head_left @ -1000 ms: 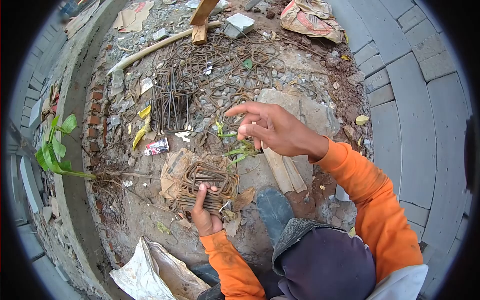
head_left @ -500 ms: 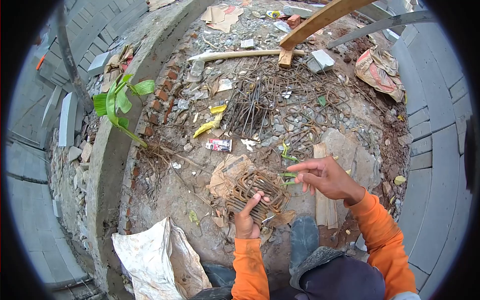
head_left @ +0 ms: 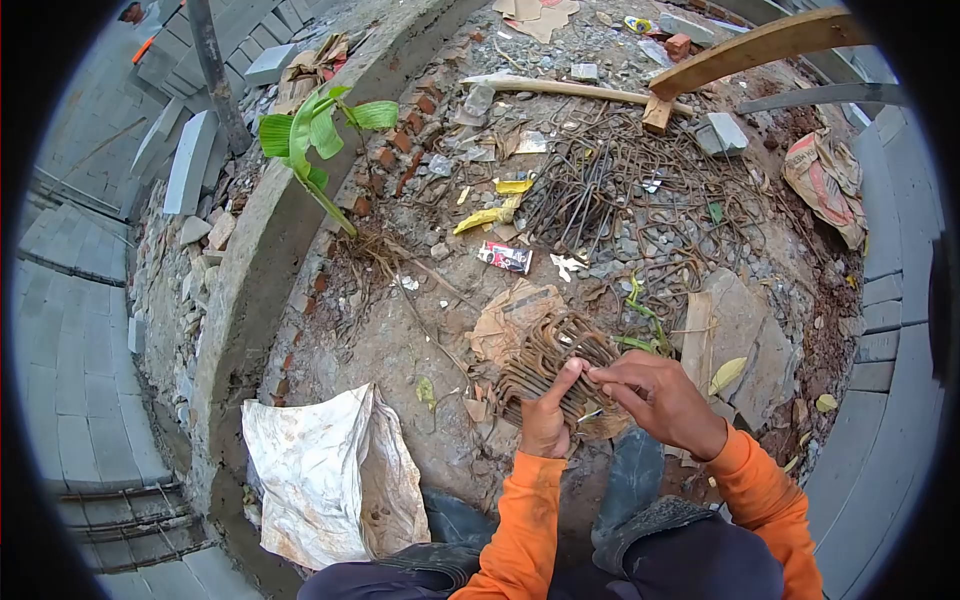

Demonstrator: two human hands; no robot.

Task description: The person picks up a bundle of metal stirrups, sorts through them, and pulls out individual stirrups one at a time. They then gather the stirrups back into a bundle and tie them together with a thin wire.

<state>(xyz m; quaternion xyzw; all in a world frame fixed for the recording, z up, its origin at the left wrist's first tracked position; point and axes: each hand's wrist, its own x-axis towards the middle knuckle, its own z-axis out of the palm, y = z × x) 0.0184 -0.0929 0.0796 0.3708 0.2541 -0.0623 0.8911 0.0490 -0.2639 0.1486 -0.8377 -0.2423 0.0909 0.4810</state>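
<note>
rebar ties (head_left: 556, 366) rust-brown | sleeves (head_left: 520, 520) orange | sack (head_left: 325, 470) white | plant (head_left: 318, 130) green

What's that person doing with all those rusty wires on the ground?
A person in orange sleeves crouches over a stack of bent rusty steel rings on the dirt. The left hand presses on the stack with the thumb up against it, and the right hand pinches at its near edge. A bigger tangled pile of rings lies farther out, with a crumpled white sack to the left.
</note>
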